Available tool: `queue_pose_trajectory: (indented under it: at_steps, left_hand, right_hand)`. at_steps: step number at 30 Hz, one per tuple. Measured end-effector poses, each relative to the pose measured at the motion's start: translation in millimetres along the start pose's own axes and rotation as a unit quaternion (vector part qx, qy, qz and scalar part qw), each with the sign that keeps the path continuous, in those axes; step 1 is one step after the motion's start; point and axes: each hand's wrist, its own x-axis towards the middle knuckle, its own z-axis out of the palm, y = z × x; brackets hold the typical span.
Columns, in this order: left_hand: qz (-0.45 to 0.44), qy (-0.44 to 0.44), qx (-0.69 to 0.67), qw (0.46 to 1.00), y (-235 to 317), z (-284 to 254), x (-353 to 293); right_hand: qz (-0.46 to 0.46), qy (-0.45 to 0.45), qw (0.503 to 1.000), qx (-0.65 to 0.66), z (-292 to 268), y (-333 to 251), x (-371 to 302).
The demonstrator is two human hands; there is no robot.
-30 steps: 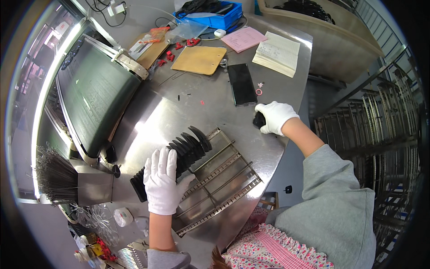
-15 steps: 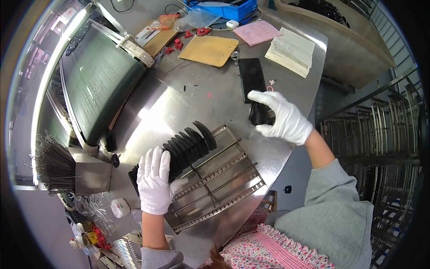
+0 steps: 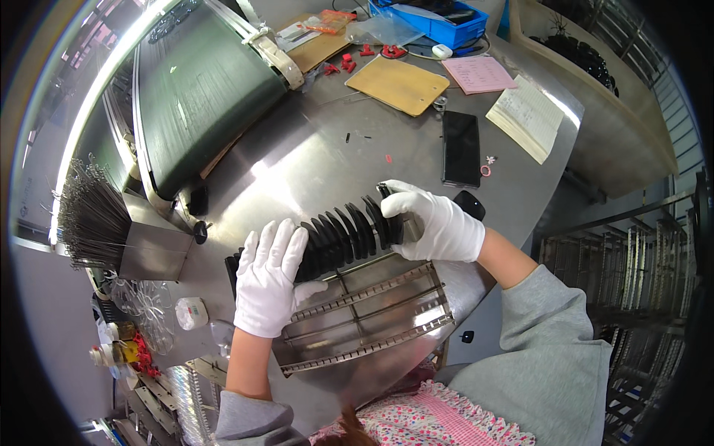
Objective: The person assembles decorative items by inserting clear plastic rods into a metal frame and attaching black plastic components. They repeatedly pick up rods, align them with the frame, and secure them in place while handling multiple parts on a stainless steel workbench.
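Observation:
A row of thin, curved black pieces [image 3: 327,241] stands on edge, packed face to face, along the far side of a slotted metal rack [image 3: 372,299]. My left hand [image 3: 268,286], in a white glove, lies over the left part of the row, fingers stretched out and thumb apart. At the row's right end, my gloved right hand [image 3: 439,227] pinches a black curved piece [image 3: 393,227] between thumb and fingers. A rounded black object [image 3: 470,205] lies just beyond the right hand, partly covered by it.
A black phone [image 3: 461,149], an open notebook [image 3: 525,119], a pink sheet [image 3: 480,74] and a tan clipboard [image 3: 396,85] lie farther back. The green conveyor belt [image 3: 201,89] is at far left, near a metal box of thin wires [image 3: 152,241]. Metal racks [image 3: 617,297] stand at right.
My right hand has moved left from beside the phone to the right end of the row. My left hand stays on the row. The whole view has shifted, as the head has turned.

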Motion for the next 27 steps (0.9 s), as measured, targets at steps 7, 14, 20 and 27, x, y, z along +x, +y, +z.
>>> queue_pose_trajectory:
  at_steps: [7, 14, 20, 27]
  left_hand:
    - [-0.008, 0.003, 0.001, 1.0, -1.9, -1.8, 1.7]
    - [-0.001, 0.065, -0.058, 0.996, 36.6, -7.3, 37.0]
    - [0.05, 0.025, -0.1, 0.993, 68.9, -11.1, 95.0]
    - [0.087, -0.026, -0.107, 0.99, 60.3, -10.9, 81.5]
  right_hand:
    - [0.053, -0.014, 0.998, -0.036, -20.8, -0.6, -7.1]
    - [0.106, -0.011, 0.993, 0.06, -19.0, 18.3, -26.5]
    - [0.078, 0.081, 0.979, 0.171, -9.9, 9.6, -25.4]
    - [0.022, 0.078, 0.965, 0.25, -19.2, -1.7, -25.0]
